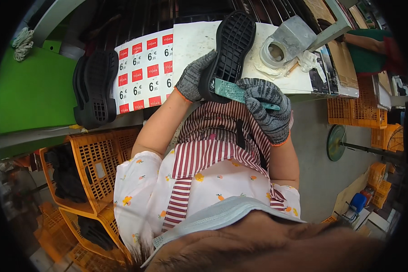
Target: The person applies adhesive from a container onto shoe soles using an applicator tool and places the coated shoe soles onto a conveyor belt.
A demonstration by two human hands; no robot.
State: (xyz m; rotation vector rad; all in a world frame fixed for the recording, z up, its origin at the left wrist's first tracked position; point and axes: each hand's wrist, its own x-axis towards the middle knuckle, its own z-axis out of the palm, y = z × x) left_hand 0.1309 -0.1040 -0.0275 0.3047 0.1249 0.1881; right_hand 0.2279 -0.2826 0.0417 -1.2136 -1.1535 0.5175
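A black rubber shoe sole (234,43) with a grid of cavities stands tilted over the sheet-covered bench, its heel end toward me. My left hand (196,76), in a grey knitted glove, is closed round the heel's left side. In the fingers of my right hand (268,108), gloved alike, is a green toothbrush-like brush (231,90) with a flat, worn head. That head rests against the sole's heel end. Whether bristles touch the cavities is hidden. To the left, several more black soles (97,86) lie stacked on the bench edge.
A grey metal pot (272,53) with a round opening stands right of the sole, beside a crumpled white cloth (309,61). A printed label sheet (145,72) covers the bench at left, next to a green surface (31,90). Orange crates (93,167) stand below; another person's arm (367,44) shows at right.
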